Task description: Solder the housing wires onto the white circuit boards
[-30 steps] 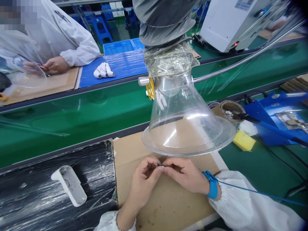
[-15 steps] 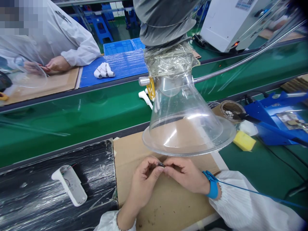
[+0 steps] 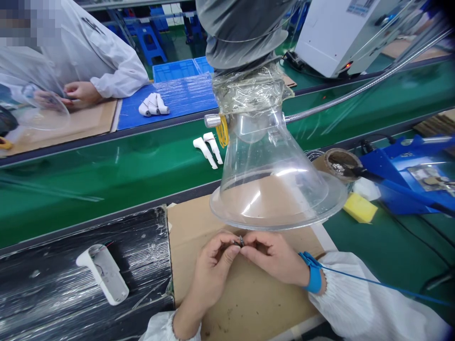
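With my left hand [image 3: 209,270] and right hand [image 3: 279,258] both pinching a small dark part [image 3: 241,241] over the cardboard [image 3: 256,303], near the clear hood [image 3: 273,201], I want light, even fingertip pressure and a steady hold.

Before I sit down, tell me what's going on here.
The left hand and right hand together hold a small dark part at their fingertips, over a brown board, near a clear hood. To the left, an open white casing with thin wires lies on a black surface. Across the green strip is a person in white.
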`<state>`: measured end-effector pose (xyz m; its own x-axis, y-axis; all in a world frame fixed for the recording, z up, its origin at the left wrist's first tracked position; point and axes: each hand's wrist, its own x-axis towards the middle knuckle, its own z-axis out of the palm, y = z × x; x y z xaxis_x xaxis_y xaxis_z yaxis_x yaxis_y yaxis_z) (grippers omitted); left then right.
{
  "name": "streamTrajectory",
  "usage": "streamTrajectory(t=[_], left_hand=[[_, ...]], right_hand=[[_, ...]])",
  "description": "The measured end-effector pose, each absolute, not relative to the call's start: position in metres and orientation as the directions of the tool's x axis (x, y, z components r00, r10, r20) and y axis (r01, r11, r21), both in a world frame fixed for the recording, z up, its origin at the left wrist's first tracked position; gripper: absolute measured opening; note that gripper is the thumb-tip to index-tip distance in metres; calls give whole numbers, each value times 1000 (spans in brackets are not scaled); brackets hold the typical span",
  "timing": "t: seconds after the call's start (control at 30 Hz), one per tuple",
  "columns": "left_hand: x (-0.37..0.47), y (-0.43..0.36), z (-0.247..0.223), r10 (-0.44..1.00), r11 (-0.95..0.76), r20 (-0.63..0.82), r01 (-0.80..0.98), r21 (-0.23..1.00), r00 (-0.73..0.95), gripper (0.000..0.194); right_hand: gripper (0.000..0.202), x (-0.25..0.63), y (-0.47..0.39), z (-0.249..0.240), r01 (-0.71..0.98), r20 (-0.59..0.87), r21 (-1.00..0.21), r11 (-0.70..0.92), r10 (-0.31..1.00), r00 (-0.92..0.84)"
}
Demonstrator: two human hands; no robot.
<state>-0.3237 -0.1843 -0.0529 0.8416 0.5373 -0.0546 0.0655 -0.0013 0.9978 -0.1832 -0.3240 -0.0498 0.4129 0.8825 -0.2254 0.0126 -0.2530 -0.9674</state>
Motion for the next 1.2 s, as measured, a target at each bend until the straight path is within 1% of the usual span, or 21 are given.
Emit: streamTrajectory(t=[0.4,0.6,0.7,0.83,0.9,0.97,1.0,1.03,1.07,1.13,1.2], left_hand=[[-324,-185,-52,514,28,-55,48,998,856,11],[-322,-186,-51,532,55,-99,83,995,841,15],[-323,-188,-51,547,77,-136,112,991,826,21],[-329,-189,-54,562,102,-195,167,981,803,35],[-330,-182,-54,611,57,-187,193,980,769,42],[-326,-164,-51,686,-99,-128,266,959,716,44],[-321,-151,-48,722,-193,-85,319,928,687,44],[-314,-136,-44,749,-299,-45,397,868,661,42],[-306,-118,-38,772,-350,-22,454,820,635,39],[-284,-81,-25,814,-398,21,530,749,581,30],[-262,-48,-13,854,-416,49,624,662,518,31]], right_hand=[[23,-185,-323,-54,6,-204,-973,-231,867,454],[23,-187,-323,-54,32,-209,-968,-250,868,450],[24,-188,-324,-54,56,-230,-956,-288,855,465],[26,-191,-325,-58,44,-251,-952,-304,853,457],[27,-193,-325,-62,18,-268,-950,-310,848,457],[29,-195,-326,-65,-11,-279,-951,-308,844,459],[29,-196,-327,-66,-24,-282,-952,-306,842,460],[30,-197,-328,-65,-32,-284,-952,-304,843,458],[30,-198,-328,-64,-36,-286,-952,-303,845,452],[31,-199,-330,-58,-39,-295,-950,-309,851,435],[33,-199,-334,-49,-50,-313,-945,-323,853,418]])
